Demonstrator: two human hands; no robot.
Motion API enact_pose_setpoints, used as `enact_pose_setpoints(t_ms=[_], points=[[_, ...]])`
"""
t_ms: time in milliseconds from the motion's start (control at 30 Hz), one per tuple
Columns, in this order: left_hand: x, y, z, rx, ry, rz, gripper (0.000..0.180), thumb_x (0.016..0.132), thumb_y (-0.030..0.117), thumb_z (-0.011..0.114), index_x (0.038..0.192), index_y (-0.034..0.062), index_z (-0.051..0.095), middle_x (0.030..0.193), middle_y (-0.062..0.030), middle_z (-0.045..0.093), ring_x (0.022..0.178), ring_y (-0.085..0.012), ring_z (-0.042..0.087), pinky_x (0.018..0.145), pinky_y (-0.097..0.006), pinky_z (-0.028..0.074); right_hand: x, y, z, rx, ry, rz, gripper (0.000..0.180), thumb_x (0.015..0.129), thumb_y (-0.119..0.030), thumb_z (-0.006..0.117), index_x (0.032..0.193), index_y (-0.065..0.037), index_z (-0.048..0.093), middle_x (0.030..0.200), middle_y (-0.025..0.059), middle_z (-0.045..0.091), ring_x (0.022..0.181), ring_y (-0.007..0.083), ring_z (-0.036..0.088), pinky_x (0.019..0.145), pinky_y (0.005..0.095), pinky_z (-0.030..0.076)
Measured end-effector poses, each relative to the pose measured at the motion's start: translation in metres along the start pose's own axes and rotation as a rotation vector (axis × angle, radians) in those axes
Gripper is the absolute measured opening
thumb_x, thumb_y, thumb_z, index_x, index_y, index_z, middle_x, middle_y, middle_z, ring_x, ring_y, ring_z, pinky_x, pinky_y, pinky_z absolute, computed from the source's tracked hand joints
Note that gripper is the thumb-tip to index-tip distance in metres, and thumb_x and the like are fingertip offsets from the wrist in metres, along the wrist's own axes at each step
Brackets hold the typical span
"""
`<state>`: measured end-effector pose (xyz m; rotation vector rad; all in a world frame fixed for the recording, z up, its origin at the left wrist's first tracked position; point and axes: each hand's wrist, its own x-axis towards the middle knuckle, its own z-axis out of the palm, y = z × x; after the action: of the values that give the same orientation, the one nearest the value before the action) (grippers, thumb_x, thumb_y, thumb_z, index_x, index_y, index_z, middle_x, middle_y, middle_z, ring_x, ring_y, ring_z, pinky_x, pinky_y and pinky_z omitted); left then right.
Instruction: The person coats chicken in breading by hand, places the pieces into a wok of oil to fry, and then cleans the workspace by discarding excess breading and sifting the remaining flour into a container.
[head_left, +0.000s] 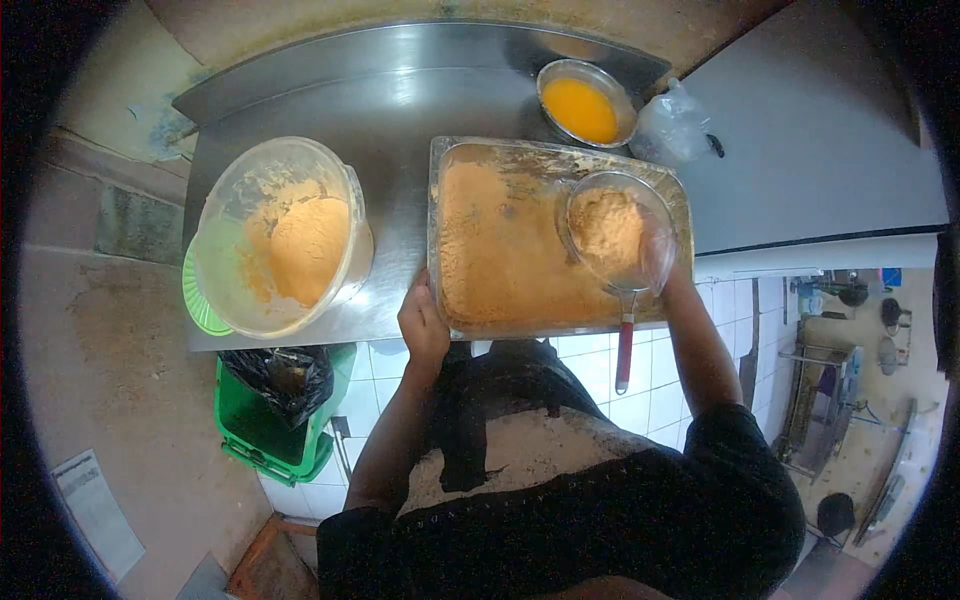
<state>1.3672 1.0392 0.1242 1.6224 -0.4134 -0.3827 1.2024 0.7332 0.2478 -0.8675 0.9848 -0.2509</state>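
A large metal tray dusted with orange-tan flour lies along the front of the steel table. My left hand grips its near left corner, fingers around the rim. Over the tray's right part is a round sieve with a clump of the same flour inside. Its red handle points toward me, with no hand on it. At the sieve's right rim, my right hand is closed on it, slightly blurred and partly seen through the mesh. Left of the tray, a big translucent tub contains a heap of flour.
Behind the tray's right end stand a metal bowl of orange-yellow liquid and a clear plastic bag. A green lid lies partly beneath the tub. Below the table's front edge is a green bin with a black bag.
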Motion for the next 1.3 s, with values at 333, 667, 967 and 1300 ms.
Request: enact_pose_setpoints(t_ms=[333, 667, 967, 1300], points=[[-0.001, 0.015, -0.002, 0.091, -0.036, 0.02, 0.047, 0.102, 0.027, 0.031, 0.129, -0.0074, 0.05, 0.125, -0.0231, 0.057, 0.12, -0.031, 0.053, 0.103, -0.037, 0.037, 0.062, 0.141, 0.077, -1.443, -0.084, -0.446, 0.077, 0.094, -0.052, 0.044, 0.148, -0.004, 0.018, 0.153, 0.0221, 0.019, 0.142, 0.0331, 0.02, 0.115, 0.0414, 0.019], [-0.004, -0.016, -0.011, 0.174, 0.093, 0.036, 0.041, 0.101, 0.024, 0.037, 0.12, -0.0056, 0.057, 0.112, -0.027, 0.062, 0.105, -0.0374, 0.062, 0.091, -0.04, 0.046, 0.114, 0.181, 0.147, -1.397, -0.433, -0.94, 0.065, 0.095, -0.046, 0.044, 0.143, -0.003, 0.031, 0.144, 0.0219, 0.036, 0.134, 0.0364, 0.033, 0.113, 0.0441, 0.025], [-0.001, 0.003, -0.004, 0.098, 0.055, 0.077, 0.043, 0.102, 0.027, 0.034, 0.121, -0.0036, 0.057, 0.109, -0.0243, 0.064, 0.102, -0.0345, 0.063, 0.09, -0.039, 0.046, 0.042, 0.163, 0.126, -0.787, -0.924, -0.333, 0.044, 0.097, -0.035, 0.051, 0.127, -0.003, 0.05, 0.126, 0.0132, 0.055, 0.116, 0.0229, 0.052, 0.104, 0.0374, 0.039], [0.004, 0.011, 0.002, 0.117, 0.014, -0.01, 0.045, 0.102, 0.027, 0.032, 0.123, -0.0039, 0.057, 0.11, -0.0228, 0.064, 0.104, -0.0297, 0.062, 0.091, -0.038, 0.046, 0.077, 0.158, 0.117, -0.373, -0.635, 0.257, 0.042, 0.097, -0.034, 0.05, 0.123, -0.002, 0.055, 0.117, 0.011, 0.062, 0.105, 0.0236, 0.059, 0.094, 0.036, 0.046]])
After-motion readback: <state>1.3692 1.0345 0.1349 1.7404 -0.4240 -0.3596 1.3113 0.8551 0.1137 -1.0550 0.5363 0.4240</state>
